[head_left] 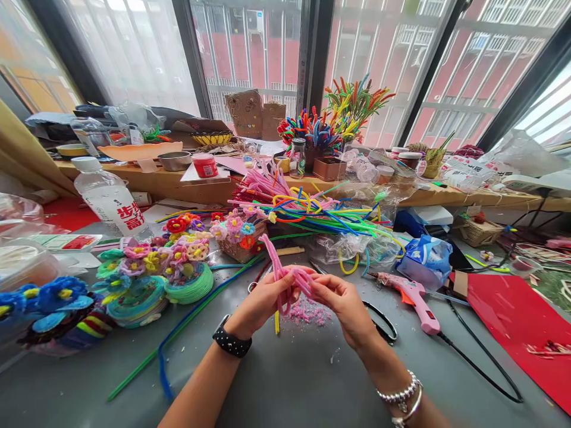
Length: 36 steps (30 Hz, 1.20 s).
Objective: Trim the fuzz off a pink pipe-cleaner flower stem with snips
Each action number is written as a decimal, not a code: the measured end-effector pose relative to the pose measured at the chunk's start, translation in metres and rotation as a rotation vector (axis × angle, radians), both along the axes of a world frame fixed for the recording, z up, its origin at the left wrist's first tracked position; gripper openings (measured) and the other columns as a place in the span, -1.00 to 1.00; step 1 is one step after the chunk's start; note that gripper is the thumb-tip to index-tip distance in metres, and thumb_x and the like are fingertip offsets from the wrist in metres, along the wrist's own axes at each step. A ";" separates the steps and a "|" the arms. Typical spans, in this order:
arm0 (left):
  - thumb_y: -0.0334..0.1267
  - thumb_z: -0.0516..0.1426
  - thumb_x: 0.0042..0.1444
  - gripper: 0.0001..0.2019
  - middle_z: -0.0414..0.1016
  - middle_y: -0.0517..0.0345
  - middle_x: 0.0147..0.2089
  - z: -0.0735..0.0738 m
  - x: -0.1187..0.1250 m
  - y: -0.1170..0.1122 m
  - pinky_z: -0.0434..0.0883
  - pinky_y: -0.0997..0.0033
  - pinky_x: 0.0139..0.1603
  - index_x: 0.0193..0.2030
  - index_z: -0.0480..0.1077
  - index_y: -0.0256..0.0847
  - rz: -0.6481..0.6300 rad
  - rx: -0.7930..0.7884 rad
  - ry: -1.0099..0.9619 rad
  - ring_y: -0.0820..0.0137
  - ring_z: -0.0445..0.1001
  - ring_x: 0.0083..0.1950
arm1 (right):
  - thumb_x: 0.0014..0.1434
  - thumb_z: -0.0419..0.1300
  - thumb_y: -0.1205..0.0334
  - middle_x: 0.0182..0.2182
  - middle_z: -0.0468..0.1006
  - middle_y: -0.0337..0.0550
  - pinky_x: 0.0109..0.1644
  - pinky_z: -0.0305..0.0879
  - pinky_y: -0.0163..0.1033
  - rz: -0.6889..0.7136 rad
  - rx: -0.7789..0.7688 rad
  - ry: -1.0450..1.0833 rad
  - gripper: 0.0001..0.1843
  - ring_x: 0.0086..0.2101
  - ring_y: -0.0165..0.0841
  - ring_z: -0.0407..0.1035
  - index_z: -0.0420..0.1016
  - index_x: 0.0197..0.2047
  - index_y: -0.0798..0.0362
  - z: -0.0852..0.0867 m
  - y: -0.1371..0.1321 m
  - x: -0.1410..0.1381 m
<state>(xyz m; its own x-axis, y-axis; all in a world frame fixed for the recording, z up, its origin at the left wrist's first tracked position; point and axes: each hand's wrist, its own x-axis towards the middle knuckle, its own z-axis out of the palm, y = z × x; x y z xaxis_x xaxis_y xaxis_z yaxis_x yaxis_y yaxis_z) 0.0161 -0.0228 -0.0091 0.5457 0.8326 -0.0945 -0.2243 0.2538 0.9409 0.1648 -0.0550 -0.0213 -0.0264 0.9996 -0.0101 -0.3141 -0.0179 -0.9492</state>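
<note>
Pink fuzzy stems [275,257] are curving between my two hands above the middle of the grey table [285,386], well in from its far edge. My left hand [263,297] is pinching the folded strands between thumb and fingers, a loop hanging below the grip, while my right hand [343,301] is grasping their right end with its fingertips, just beside the left. Pink fluff [307,313] is lying scattered on the tabletop beneath, and a bit of yellow stem [277,323] is showing just below my left hand. Toward the table's far edge, a heap of pink stems [263,181] is lying among blue, green and yellow ones. Toward the left edge, pots of fuzzy flowers [190,285] are standing near a clear bottle [113,199]; toward the right edge, a pink glue gun [418,302] is lying between my right hand and a red sheet [517,333]
</note>
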 end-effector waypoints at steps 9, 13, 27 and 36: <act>-0.02 0.10 -0.05 -0.48 0.21 0.25 -0.56 0.001 0.004 -0.003 0.05 0.56 -0.57 0.00 0.29 -0.30 0.023 -0.001 -0.018 0.58 0.12 -0.55 | -0.19 0.32 0.21 -0.53 0.50 -0.23 -0.34 0.33 -0.34 -0.100 -0.021 0.022 -0.81 -0.49 -0.46 0.35 0.49 -0.49 0.15 -0.004 -0.001 -0.005; 0.11 -0.03 -0.01 -0.43 0.10 0.31 -0.64 0.002 0.004 -0.001 -0.04 0.57 -0.65 -0.04 0.31 -0.34 0.102 0.045 0.106 0.59 0.02 -0.61 | -0.18 0.32 0.22 -0.54 0.48 -0.25 -0.32 0.32 -0.33 -0.170 0.002 -0.018 -0.83 -0.48 -0.46 0.35 0.48 -0.47 0.11 -0.005 0.000 -0.003; -0.08 0.13 -0.09 -0.71 0.24 0.24 -0.55 -0.002 0.007 -0.001 0.09 0.55 -0.53 -0.45 0.41 -0.34 0.331 0.390 0.442 0.56 0.10 -0.53 | -0.01 0.16 0.09 -0.42 0.48 -0.13 -0.34 0.33 -0.26 -0.110 0.125 -0.363 -0.73 -0.39 -0.33 0.36 0.43 -0.30 0.12 -0.011 0.002 0.001; -0.11 0.16 -0.13 -0.76 0.15 0.32 -0.63 0.001 0.009 -0.002 0.07 0.57 -0.58 -0.47 0.36 -0.30 0.278 0.321 0.351 0.58 0.05 -0.59 | 0.01 0.13 0.05 -0.59 0.37 -0.24 -0.52 0.18 -0.35 -0.088 0.100 -0.428 -0.71 -0.59 -0.46 0.22 0.44 -0.45 0.14 -0.012 0.002 0.001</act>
